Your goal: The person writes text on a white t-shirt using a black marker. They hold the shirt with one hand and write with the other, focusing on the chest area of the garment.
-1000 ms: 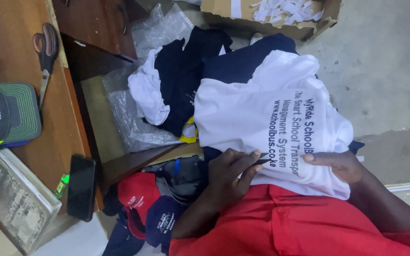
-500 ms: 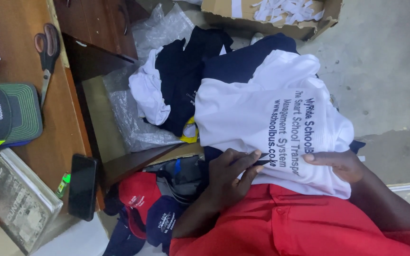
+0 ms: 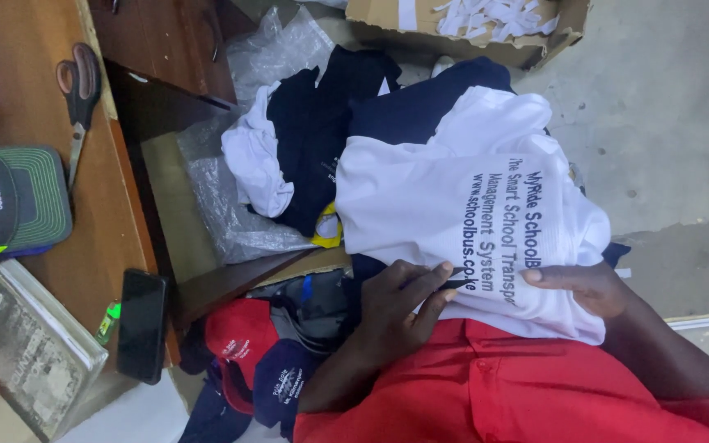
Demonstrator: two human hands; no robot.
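a white printed shirt (image 3: 453, 205) lies spread over the person's lap, its dark lettering facing up, resting on a heap of navy garments (image 3: 346, 115) and a crumpled white cloth (image 3: 256, 160). the left hand (image 3: 400, 308) sits at the shirt's near edge with its fingers (image 3: 432, 287) curled together around a thin dark tool (image 3: 453, 285), whose tip touches the fabric by the lettering. the right hand (image 3: 588, 287) lies flat on the shirt just beside it, fingers stretched out and pressing the cloth down, holding nothing. below both hands is red clothing (image 3: 494, 385). left of the shirt, clear plastic wrap (image 3: 223, 213) lies in an open wooden drawer (image 3: 166, 172). red and navy caps (image 3: 248, 361) sit near the left wrist. on the wooden desk (image 3: 26, 107) lie scissors (image 3: 80, 90), a green-and-black cap (image 3: 10, 205) and a dark phone (image 3: 141, 324). a cardboard box (image 3: 469, 33) of white scraps stands well apart on the grey floor (image 3: 666, 123).
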